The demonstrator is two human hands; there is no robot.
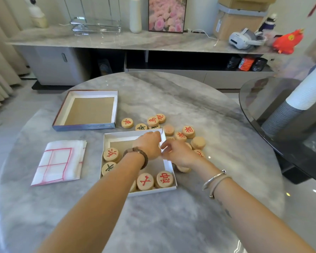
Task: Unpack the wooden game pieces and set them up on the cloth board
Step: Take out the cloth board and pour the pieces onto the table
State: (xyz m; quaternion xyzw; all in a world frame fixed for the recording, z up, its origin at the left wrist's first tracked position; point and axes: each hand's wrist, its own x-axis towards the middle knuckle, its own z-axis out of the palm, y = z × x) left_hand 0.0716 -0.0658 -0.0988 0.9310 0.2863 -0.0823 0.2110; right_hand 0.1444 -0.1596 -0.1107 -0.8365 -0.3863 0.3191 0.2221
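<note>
A shallow white box (153,191) lies on the round marble table (171,221) and holds several round wooden pieces (145,181) with red or dark characters along its left and near sides. More pieces (188,131) lie loose on the table beyond and right of the box. The white cloth board (59,161), with red lines, lies folded to the box's left. My left hand (150,145) reaches knuckles-up into the box's far right corner, its fingers hidden. My right hand (179,152) is just outside the right wall, fingers apart and pointing at that wall.
The box lid (84,126) lies upturned at the far left of the table. A dark glass table (259,114) with a stack of cups stands at the right. A long sideboard (117,42) with a vase, a picture and cartons runs behind.
</note>
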